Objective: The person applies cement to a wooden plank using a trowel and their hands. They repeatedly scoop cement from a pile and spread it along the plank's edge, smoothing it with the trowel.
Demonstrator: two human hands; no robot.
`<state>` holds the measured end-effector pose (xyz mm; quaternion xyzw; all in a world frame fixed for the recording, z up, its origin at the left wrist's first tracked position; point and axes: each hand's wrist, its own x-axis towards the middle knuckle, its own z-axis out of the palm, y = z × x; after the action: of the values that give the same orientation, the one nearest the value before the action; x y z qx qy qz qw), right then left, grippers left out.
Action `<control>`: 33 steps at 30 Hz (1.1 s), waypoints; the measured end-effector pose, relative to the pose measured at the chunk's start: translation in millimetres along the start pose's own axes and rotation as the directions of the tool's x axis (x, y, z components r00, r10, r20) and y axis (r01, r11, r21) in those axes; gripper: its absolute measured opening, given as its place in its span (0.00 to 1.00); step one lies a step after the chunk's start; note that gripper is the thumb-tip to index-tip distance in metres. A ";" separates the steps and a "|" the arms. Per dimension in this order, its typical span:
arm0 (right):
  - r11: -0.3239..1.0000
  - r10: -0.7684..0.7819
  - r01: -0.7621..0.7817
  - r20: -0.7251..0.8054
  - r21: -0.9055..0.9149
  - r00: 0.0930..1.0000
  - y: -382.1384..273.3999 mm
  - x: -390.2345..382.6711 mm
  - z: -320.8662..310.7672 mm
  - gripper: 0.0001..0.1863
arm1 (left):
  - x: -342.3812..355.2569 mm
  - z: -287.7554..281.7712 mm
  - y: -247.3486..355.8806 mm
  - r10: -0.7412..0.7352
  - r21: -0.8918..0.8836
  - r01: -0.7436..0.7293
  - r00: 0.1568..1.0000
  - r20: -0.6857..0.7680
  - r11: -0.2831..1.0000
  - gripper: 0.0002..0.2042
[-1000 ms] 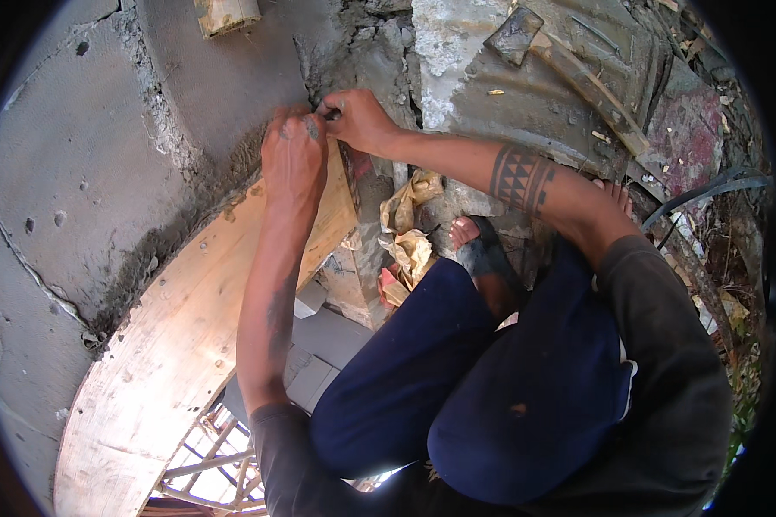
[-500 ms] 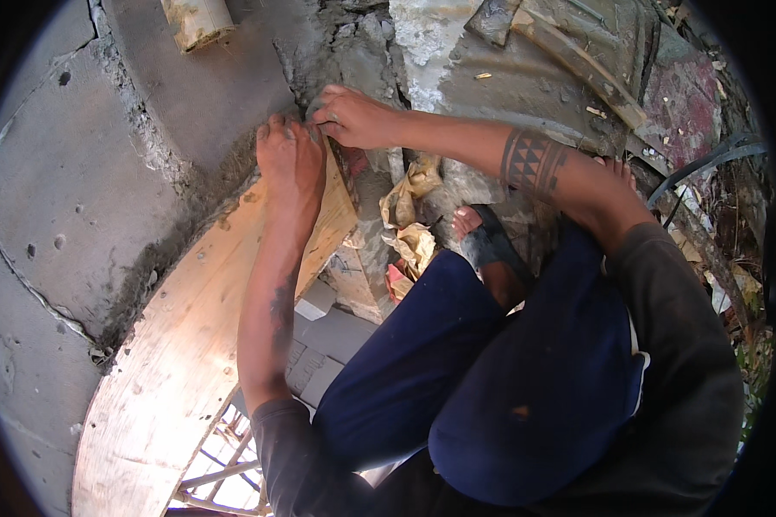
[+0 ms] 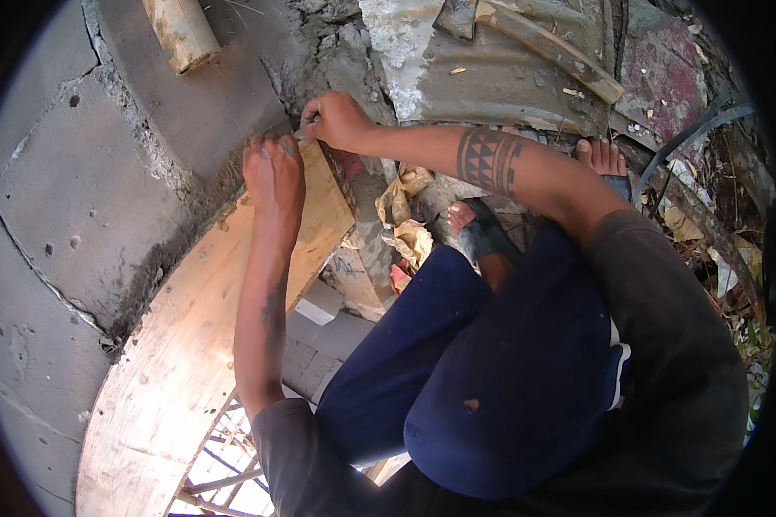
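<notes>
My left hand (image 3: 272, 177) is curled at the upper end of a curved pale plywood board (image 3: 159, 362), beside a rough seam in the grey cement surface (image 3: 78, 172); whatever its bent fingertips hold is hidden. Just up and to the right, my right hand (image 3: 336, 121) pinches a small greyish bit that I cannot make out, close to the board's tip and the crumbly wet mortar (image 3: 319, 52). The board runs from my fingers down to the lower left along the cement.
A short wooden piece (image 3: 181, 30) lies above. Corrugated sheeting (image 3: 517, 77) with a stick (image 3: 552, 47), crumpled brown paper (image 3: 405, 215), cables (image 3: 707, 129) and debris surround my sandalled feet (image 3: 478, 233). Lattice bars (image 3: 228, 478) show through a gap below the board.
Both hands have shifted slightly left in view, the left a little lower, with fingers still bent at the board's end. The surroundings moved slightly in the picture, and my right foot shows more.
</notes>
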<state>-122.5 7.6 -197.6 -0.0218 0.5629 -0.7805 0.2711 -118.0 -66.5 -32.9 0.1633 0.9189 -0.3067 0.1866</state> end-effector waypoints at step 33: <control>0.822 -0.211 0.239 0.113 -0.517 0.971 -69.4 -73.3 -166.2 0.16 | -1.1 40.6 42.7 -0.134 0.193 0.134 0.991 -0.013 0.972 0.12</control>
<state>-144.1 199.7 -176.6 -0.1814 0.7415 -0.6218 0.1751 -89.5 -59.7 -84.1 0.1182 0.8938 -0.4063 0.1487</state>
